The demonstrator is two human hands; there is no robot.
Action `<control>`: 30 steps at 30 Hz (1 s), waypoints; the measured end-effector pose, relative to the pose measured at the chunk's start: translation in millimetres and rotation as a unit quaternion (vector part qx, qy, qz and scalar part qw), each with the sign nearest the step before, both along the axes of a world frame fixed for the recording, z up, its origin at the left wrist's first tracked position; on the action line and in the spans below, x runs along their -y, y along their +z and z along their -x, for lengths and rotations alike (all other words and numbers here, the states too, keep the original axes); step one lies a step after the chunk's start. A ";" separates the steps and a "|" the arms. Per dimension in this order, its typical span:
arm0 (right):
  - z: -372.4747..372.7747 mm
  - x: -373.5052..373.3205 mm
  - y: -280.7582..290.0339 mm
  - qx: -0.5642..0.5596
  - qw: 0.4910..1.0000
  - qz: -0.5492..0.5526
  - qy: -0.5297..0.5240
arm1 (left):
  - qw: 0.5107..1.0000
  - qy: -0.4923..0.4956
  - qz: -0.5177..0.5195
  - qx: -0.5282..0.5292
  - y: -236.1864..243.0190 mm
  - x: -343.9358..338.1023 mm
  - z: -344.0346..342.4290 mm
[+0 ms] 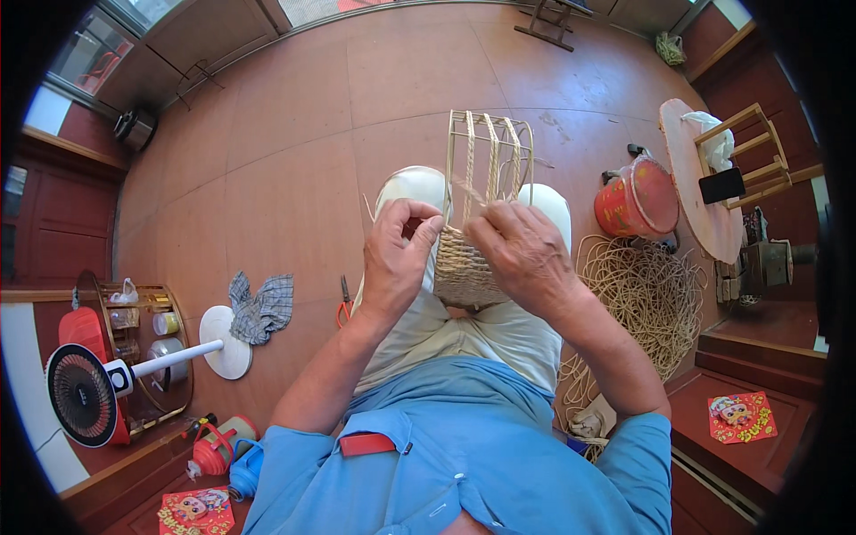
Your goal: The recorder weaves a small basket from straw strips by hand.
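A half-woven basket (470,278) rests on my lap between my thighs, its lower part covered in tight straw-coloured weave. Above the weave its wire frame (449,147) stands bare in places, with twisted cords running along several bars. My left hand (399,259) is at the basket's left edge, thumb and forefinger pinched together on a thin straw cord. My right hand (524,254) lies over the basket's right side, fingers curled on a strand of straw cord (467,189) that sticks out past the knuckles. Its fingertips are partly hidden.
A large heap of loose cord (642,299) lies on the floor at my right, beside a red bucket (637,201) and a round board (691,169). Scissors (344,303) with orange handles lie left of my leg. Farther left are a checked cloth (260,308) and a fan (85,392).
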State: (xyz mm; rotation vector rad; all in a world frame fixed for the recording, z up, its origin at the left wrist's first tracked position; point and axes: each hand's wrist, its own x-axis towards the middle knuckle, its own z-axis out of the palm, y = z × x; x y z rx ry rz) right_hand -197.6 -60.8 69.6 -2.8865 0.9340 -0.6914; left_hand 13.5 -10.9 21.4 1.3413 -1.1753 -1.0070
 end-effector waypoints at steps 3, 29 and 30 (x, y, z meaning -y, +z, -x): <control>22.4 1.8 9.1 -0.032 0.999 0.026 -0.008 | 0.953 0.005 0.162 0.257 17.3 6.1 0.5; -9.4 37.3 9.5 0.117 0.919 -0.357 -0.120 | 0.910 -0.049 0.149 0.383 23.6 17.0 28.0; -11.2 40.3 11.3 0.110 0.902 -0.399 -0.121 | 0.908 -0.051 0.148 0.388 24.4 15.3 27.5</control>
